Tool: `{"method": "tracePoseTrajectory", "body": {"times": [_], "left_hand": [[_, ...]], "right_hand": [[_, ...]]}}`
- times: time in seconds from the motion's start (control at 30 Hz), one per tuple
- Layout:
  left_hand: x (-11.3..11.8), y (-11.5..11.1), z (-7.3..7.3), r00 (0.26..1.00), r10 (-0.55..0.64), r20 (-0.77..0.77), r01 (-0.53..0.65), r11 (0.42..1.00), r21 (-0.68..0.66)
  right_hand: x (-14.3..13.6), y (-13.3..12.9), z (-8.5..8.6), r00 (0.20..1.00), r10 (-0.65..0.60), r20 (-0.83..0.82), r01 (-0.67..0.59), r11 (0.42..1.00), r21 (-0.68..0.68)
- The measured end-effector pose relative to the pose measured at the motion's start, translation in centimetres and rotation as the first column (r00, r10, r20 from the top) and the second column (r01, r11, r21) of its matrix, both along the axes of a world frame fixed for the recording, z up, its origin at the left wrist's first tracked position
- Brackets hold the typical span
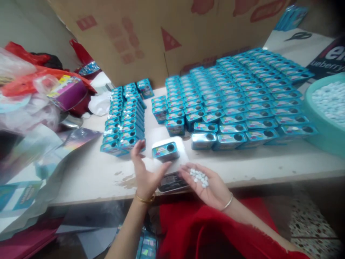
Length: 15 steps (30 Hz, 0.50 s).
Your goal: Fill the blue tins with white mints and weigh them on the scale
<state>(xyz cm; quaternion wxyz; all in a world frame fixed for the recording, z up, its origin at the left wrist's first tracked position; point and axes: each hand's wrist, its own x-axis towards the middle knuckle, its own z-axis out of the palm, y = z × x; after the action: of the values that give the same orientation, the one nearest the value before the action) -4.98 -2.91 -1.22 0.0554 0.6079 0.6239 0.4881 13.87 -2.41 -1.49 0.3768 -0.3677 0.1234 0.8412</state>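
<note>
tabletop (250, 165): pale and stained, it ran across the view and carried the things.
carton (134, 43): it stood at the back, brown with red print.
right tins (234, 104): blue, in packed rows, most with a dark round opening on top.
bowl (314, 122): green, at the far right, full of white pieces.
left tins (122, 126): two main columns, white bits on several tops.
scale (182, 144): white platform, dark front panel, between the two grips and the tin groups.
left grip (145, 176): spread, fingers raised and thumb well apart from them; its thumb tip was close to the near side of the tin (165, 153).
right grip (211, 187): palm up, loosely cupped, fingers toward the scale.
tin: upright on the scale, beyond both grips, right of the left fingers and ahead of the right ones.
pellets (199, 177): a small white heap, on the right grip's palm and finger bases.
</note>
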Motion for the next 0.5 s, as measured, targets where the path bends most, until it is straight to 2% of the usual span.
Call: {"method": "tracePoseTrajectory", "body": {"times": [0.07,0.13,0.17,0.23,0.3,0.37,0.43,0.5], "left_hand": [[-1.5,1.2,-1.2,0.987,-0.128,0.096,0.144,0.97,-0.197],[-2.0,2.1,-1.8,0.952,-0.281,0.122,0.305,0.908,-0.286],[-2.0,2.4,-1.8,0.935,-0.346,0.072,0.352,0.894,-0.278],[-1.5,2.6,-1.0,0.887,-0.431,-0.165,0.4,0.897,-0.19],[-1.0,2.4,0.3,0.789,-0.414,-0.454,0.427,0.901,-0.08],[-0.6,2.2,1.4,0.679,-0.356,-0.642,0.451,0.892,-0.017],[-0.5,1.9,1.8,0.616,-0.312,-0.723,0.457,0.889,0.006],[-0.5,1.6,1.7,0.601,-0.26,-0.755,0.445,0.894,0.046]], "right_hand": [[-0.9,0.4,0.2,1.0,-0.011,0.019,0.011,1.0,0.008],[-1.6,0.7,0.2,0.999,-0.029,0.036,0.029,1.0,0.006],[-1.8,0.8,0.2,0.998,-0.05,0.035,0.05,0.999,0.009],[-2.2,1.1,0.1,0.994,-0.108,0.009,0.108,0.994,0.032],[-2.5,1.4,0.0,0.986,-0.163,-0.031,0.165,0.984,0.063],[-2.8,1.7,0.0,0.976,-0.211,-0.05,0.214,0.975,0.066],[-3.0,1.9,0.1,0.969,-0.242,-0.046,0.244,0.969,0.041],[-3.1,2.0,0.2,0.97,-0.239,-0.043,0.24,0.971,0.019]]}}
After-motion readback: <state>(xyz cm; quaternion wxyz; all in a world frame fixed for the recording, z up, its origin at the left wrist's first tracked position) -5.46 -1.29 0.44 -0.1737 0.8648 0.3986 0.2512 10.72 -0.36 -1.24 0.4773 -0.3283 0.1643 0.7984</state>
